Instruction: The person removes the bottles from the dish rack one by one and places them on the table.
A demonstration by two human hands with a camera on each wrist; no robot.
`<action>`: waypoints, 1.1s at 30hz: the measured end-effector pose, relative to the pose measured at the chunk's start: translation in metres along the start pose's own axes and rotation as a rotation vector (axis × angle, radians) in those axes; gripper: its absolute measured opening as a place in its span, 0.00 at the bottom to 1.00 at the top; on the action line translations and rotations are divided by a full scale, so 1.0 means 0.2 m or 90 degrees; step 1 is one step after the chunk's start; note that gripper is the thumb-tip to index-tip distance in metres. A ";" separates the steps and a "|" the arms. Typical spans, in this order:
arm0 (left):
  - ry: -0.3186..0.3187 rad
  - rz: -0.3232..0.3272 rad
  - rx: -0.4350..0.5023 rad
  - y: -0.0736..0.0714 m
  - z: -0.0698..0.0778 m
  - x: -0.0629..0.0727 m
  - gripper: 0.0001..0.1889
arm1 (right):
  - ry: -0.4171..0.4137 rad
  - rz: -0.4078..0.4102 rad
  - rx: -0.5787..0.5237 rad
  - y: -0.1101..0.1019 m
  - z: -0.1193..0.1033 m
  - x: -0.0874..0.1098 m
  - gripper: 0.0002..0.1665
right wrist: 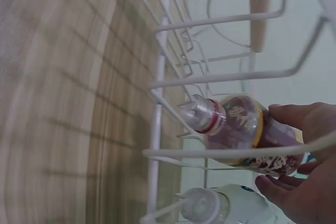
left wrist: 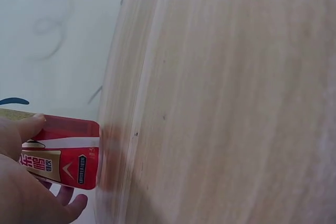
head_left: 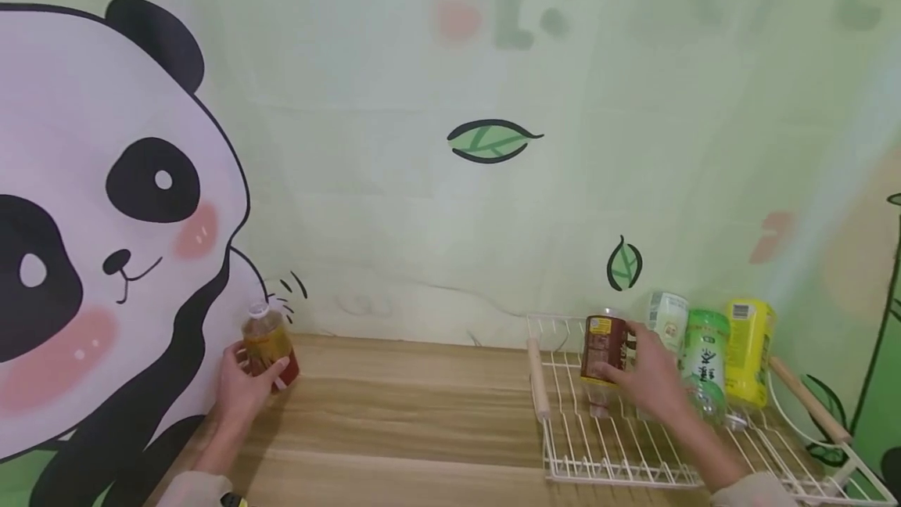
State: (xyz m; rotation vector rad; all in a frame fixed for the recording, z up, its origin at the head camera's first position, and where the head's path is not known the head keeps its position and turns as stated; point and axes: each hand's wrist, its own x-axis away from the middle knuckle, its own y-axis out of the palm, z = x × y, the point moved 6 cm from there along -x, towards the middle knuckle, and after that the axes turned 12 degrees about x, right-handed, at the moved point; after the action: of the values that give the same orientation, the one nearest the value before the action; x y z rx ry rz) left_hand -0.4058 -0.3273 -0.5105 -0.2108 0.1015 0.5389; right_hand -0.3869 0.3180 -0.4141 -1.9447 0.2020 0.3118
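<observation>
At the left, my left hand (head_left: 242, 386) grips a bottle (head_left: 266, 343) with a clear cap and a red and gold label. The bottle is upright, and in the left wrist view its red base (left wrist: 86, 156) is at the wooden surface. On the right, my right hand (head_left: 651, 374) grips a dark red-brown labelled bottle (head_left: 604, 350) upside down over the wire rack (head_left: 612, 472). Its clear cap (right wrist: 202, 115) points down among the rack wires in the right wrist view; whether it touches the rack floor I cannot tell.
Beyond my right hand, a pale white bottle (head_left: 669, 315), a green bottle (head_left: 706, 350) and a yellow bottle (head_left: 749, 350) stand in the rack. The rack has wooden handles (head_left: 538, 382) at its sides. A panda-printed backdrop (head_left: 394, 217) rises behind the wooden table (head_left: 394, 413).
</observation>
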 end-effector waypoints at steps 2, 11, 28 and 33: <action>-0.005 0.002 0.001 0.00 0.00 0.00 0.44 | 0.004 -0.020 -0.013 0.03 0.01 -0.01 0.58; 0.008 -0.001 0.006 0.01 -0.01 0.00 0.43 | 0.052 -0.081 0.001 0.09 0.04 0.00 0.64; 0.024 -0.024 -0.037 0.01 0.00 -0.01 0.46 | 0.012 -0.071 0.003 0.09 0.01 0.01 0.53; -0.006 -0.066 -0.064 0.03 0.00 0.02 0.52 | 0.012 -0.076 -0.005 0.08 0.00 0.01 0.53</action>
State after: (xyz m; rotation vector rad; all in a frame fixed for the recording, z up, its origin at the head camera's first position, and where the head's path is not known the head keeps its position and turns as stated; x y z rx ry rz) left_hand -0.4053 -0.3210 -0.5117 -0.3098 0.0544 0.4417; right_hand -0.3906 0.3124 -0.4294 -1.9584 0.0968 0.2169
